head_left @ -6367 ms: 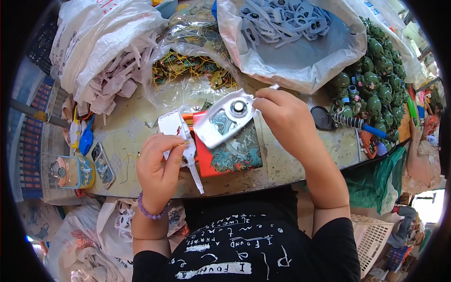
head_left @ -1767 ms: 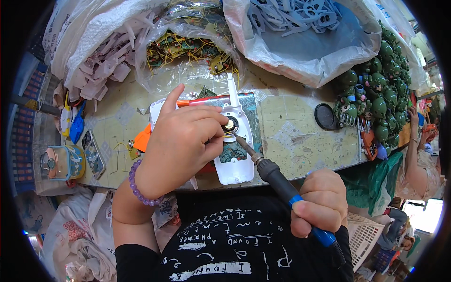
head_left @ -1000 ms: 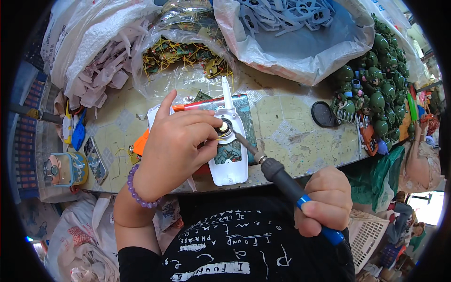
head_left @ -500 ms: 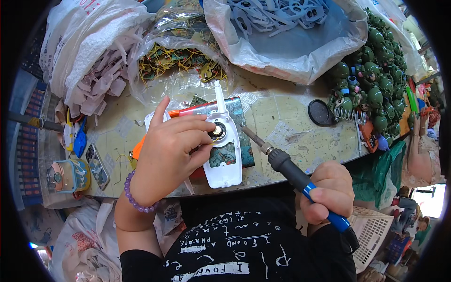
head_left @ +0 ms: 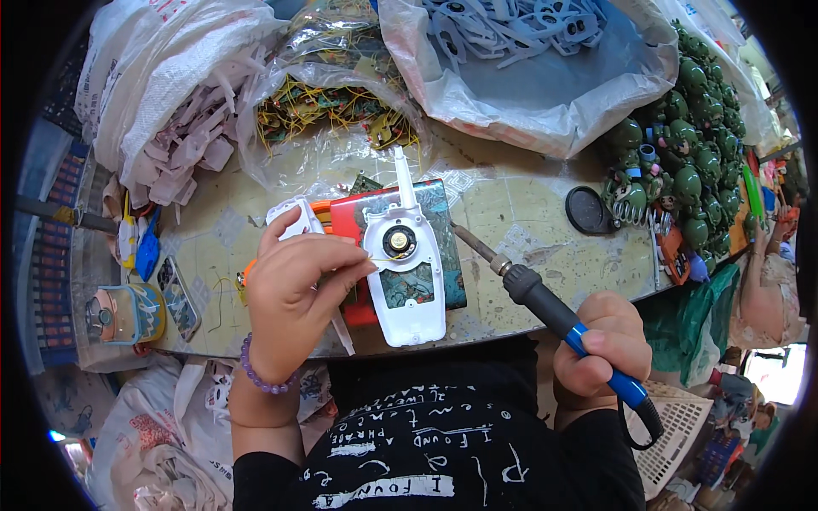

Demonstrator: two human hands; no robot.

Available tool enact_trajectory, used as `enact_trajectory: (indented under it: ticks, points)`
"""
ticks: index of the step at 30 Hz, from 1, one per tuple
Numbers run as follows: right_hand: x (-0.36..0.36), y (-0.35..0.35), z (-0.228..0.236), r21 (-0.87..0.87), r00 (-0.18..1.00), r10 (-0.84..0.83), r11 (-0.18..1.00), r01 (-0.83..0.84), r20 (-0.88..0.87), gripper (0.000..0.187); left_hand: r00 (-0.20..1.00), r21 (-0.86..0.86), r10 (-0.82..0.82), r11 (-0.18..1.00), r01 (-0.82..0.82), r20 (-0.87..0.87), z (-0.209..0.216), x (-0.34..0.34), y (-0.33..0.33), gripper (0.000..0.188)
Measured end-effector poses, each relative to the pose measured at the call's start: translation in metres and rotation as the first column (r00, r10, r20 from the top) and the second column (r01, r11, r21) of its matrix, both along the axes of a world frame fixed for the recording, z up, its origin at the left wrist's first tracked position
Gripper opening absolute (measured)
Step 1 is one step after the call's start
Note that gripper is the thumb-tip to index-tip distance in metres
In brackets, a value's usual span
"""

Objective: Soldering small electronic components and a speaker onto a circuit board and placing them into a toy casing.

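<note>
A white plastic toy shell half [head_left: 415, 328] with a long antenna lies on a red tin box with a dark patterned lid [head_left: 454, 289]. A small round black speaker [head_left: 399, 241] sits in the shell. Just left of the speaker, my left hand [head_left: 298, 285] is closed, thumb and forefinger pinching a thin yellow wire [head_left: 381, 259] that runs to the speaker. My right hand [head_left: 605, 345] grips a blue and black soldering iron [head_left: 545, 304]. Its tip points up and left, beside the tin box and apart from the shell.
A second white shell piece [head_left: 294, 220] lies left of the tin box. Behind stand bags of pale plastic parts [head_left: 183, 157], wired circuit boards [head_left: 319, 115] and bluish parts [head_left: 511, 30]. Green toy figures [head_left: 686, 179] pile up at right, near a black round holder with a spring [head_left: 588, 210].
My left fingers have drawn back left from the speaker, now pinching the wire. The view has shifted slightly; the soldering iron stays in my right hand, right of the shell.
</note>
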State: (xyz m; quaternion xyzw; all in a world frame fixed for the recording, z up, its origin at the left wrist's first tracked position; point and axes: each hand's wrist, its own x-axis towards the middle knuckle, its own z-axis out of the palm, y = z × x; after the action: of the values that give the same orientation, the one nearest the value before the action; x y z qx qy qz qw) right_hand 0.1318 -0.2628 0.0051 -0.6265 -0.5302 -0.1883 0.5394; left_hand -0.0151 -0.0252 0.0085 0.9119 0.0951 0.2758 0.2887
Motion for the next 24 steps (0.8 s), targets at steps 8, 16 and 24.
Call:
enact_trajectory:
  ticks: [8, 16, 24]
  points:
    - [-0.002, 0.002, 0.0, 0.004, 1.0, 0.015, 1.0, -0.015, -0.012, 0.033, 0.999, 0.198, -0.031, 0.979, 0.037, -0.036, 0.009, 0.006, -0.01, 0.016]
    - [0.004, 0.006, 0.0, 0.071, 0.99, 0.123, 0.989, -0.128, 0.071, 0.034, 0.995, 0.221, -0.102, 0.97, 0.103, -0.015, 0.009, 0.025, -0.015, 0.012]
    - [0.004, 0.008, -0.002, 0.084, 0.971, 0.228, 0.969, -0.234, 0.067, 0.033, 0.986, 0.293, -0.091, 0.947, 0.129, -0.139, 0.017, 0.027, -0.015, 0.01]
